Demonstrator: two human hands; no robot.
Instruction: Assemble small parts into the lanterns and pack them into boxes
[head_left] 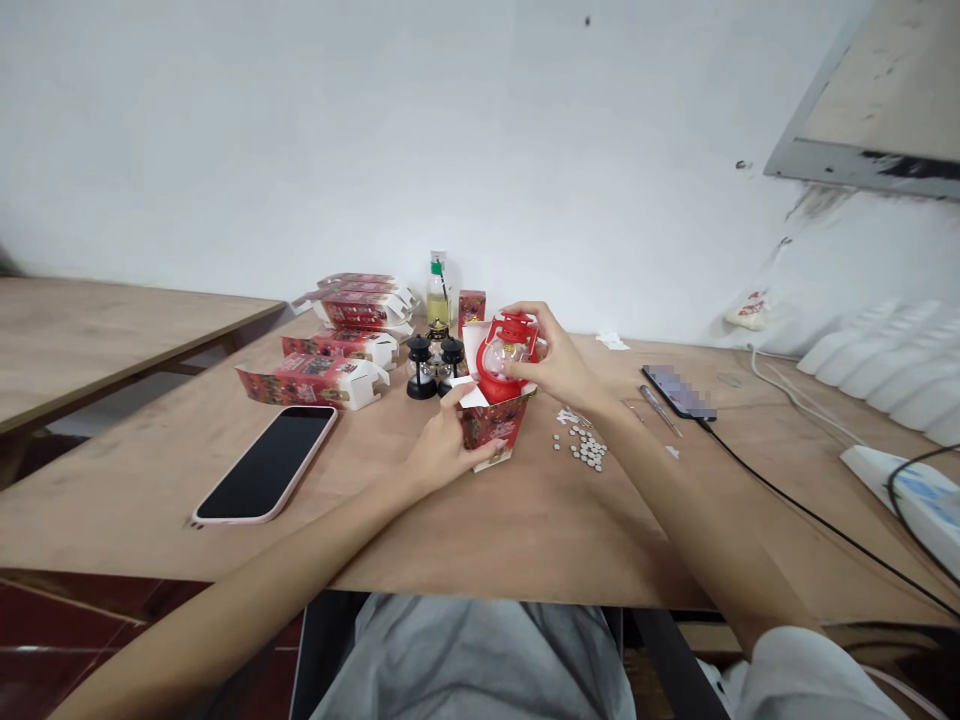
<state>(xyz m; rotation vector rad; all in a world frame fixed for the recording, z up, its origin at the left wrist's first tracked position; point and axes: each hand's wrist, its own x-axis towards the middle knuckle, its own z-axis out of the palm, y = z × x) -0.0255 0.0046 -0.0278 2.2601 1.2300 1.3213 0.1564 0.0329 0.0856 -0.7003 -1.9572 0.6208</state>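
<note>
A small red lantern (495, 385) with a clear globe is gripped by my right hand (559, 360), fingers closed around its top and side. Its base sits at the open mouth of a red printed box (491, 425); how deep it goes in is hidden. My left hand (442, 440) is closed on that box, thumb along the lower front and fingers by a raised white flap (474, 397). Just left of the box stand black lanterns (421, 368), with a darker, gold-trimmed one (438, 330) behind them.
Flat red boxes (315, 378) lie at the left, near a pink-edged phone (270, 465). Button cells (589, 450) are scattered right of the box. Further right are a screwdriver (661, 410), a cabled phone (679, 392) and a power strip (900, 490). A bottle (437, 300) stands behind.
</note>
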